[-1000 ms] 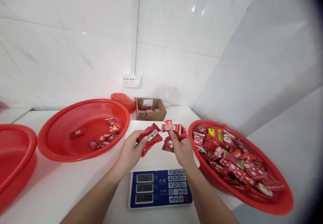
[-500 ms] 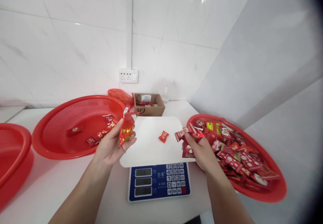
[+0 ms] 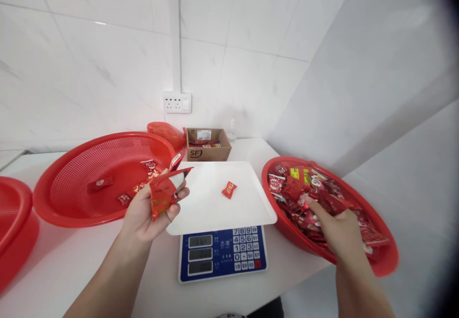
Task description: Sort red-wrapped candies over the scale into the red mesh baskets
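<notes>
My left hand (image 3: 148, 210) is closed on a bunch of red candy packets (image 3: 163, 191), held above the left edge of the white scale pan (image 3: 201, 203). One small red candy (image 3: 228, 189) lies alone on the pan. My right hand (image 3: 337, 229) reaches into the right red basket (image 3: 387, 260), fingers curled among its many red wrapped candies (image 3: 304, 189); what they grip is hidden. The blue-faced scale (image 3: 222, 253) sits in front of me.
A large red mesh basket (image 3: 71, 213) with a few candies stands at the left, and another red basket (image 3: 14, 222) is at the far left edge. A small cardboard box (image 3: 208, 149) and a red plastic bag (image 3: 165, 131) sit by the wall under a socket (image 3: 177, 103).
Both hands left the scale pan. The left hand carried a bunch of packets leftward. The right hand moved its packets into the right basket. One candy stayed on the pan.
</notes>
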Motion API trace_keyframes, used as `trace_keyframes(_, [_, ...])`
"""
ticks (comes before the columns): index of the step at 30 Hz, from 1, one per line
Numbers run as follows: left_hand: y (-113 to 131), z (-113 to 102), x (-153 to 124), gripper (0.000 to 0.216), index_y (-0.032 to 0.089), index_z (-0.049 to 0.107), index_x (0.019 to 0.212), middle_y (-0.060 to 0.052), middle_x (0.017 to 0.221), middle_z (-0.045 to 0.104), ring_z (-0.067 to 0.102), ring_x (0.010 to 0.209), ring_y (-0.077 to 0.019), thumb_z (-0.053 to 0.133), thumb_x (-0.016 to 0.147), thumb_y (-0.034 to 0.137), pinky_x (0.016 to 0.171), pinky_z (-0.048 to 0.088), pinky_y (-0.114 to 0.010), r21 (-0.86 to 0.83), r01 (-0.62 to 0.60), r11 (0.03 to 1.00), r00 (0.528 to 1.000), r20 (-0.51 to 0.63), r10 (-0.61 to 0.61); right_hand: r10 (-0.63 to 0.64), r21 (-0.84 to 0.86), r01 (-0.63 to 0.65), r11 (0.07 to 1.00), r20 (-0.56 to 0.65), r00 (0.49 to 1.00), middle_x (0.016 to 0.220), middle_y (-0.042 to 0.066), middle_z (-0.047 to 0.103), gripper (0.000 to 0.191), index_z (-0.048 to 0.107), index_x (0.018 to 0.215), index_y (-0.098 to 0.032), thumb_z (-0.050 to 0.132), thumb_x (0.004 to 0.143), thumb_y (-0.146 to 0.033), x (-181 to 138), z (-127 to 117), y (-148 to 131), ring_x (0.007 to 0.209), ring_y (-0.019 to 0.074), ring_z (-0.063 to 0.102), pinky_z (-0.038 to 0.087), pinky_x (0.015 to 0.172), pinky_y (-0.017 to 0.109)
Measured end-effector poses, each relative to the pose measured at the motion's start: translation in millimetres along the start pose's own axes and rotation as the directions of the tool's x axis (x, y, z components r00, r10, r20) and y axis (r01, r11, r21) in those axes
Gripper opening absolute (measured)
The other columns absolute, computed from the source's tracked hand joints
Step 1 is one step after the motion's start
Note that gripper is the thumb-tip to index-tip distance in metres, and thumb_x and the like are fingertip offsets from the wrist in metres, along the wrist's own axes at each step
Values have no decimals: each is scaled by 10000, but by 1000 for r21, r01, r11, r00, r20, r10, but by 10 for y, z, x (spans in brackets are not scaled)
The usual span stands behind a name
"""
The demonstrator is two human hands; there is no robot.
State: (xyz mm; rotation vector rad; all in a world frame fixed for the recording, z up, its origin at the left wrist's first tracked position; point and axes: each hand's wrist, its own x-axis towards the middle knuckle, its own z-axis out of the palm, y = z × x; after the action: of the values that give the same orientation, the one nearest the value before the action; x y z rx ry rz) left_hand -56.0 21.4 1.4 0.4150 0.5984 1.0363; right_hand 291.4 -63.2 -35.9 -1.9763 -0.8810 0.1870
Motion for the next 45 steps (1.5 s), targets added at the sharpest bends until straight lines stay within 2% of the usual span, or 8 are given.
trace_keyframes(14, [-58,35,-14,27,134,576,780,-12,680,536,512,518,-97,560,761,125,315,436,-136,28,-44,999,996,85,41,8,-222,-14,975,-28,1000,693,72,699,366,637,713,-220,632,602,-569,56,102,32,772,331,645,460,658,406])
trace_keyframes(19, [-96,53,-37,139,148,599,799,-21,715,602,547,540,-111,666,761,263,332,440,-156,132,-108,985,993,60,100,-62,-41,60,997,-47,997,662,57,697,336,647,731,-199,654,620,-516,-74,131,-143,686,275,649,483,611,357])
trace_keyframes(23, [-180,48,-17,263,169,611,871,1,705,617,544,518,-94,729,717,348,403,489,-175,306,-189,933,981,99,167,-250,199,228,953,92,964,694,36,698,226,629,720,-200,674,659,-413,-296,261,-417,664,223,644,514,619,324])
trace_keyframes(29, [-354,21,26,302,268,524,1105,22,840,603,588,683,-109,624,828,333,608,518,-210,567,-389,726,921,217,324,-339,436,140,889,420,842,597,-12,635,194,582,718,-197,667,720,-372,-613,438,-783,553,150,595,490,515,256])
trace_keyframes(34, [-473,9,27,268,268,629,1110,-15,821,548,553,738,-136,431,928,272,664,474,-249,789,-585,188,785,492,376,-374,473,81,877,569,732,644,-15,634,181,581,753,-192,665,737,-351,-743,535,-914,585,132,583,475,536,239])
trace_keyframes(36, [-504,10,26,295,249,651,1082,-18,802,530,543,724,-136,394,939,248,657,463,-257,787,-611,82,759,554,343,-389,484,71,872,599,700,658,-25,629,196,575,765,-197,686,726,-355,-774,567,-931,588,124,573,472,550,238])
trace_keyframes(40, [-516,27,20,288,233,620,1144,-15,815,548,556,746,-149,521,889,324,671,465,-267,800,-593,95,789,553,269,-408,479,82,874,630,661,671,-33,626,188,590,766,-200,716,710,-329,-808,578,-944,618,122,571,469,582,236])
trace_keyframes(45, [-485,80,-18,244,207,676,999,-7,775,551,561,710,-147,630,811,356,649,465,-257,810,-557,182,827,521,213,-433,456,127,881,668,605,704,-32,649,172,618,782,-207,721,721,-332,-825,534,-942,650,130,582,469,597,237])
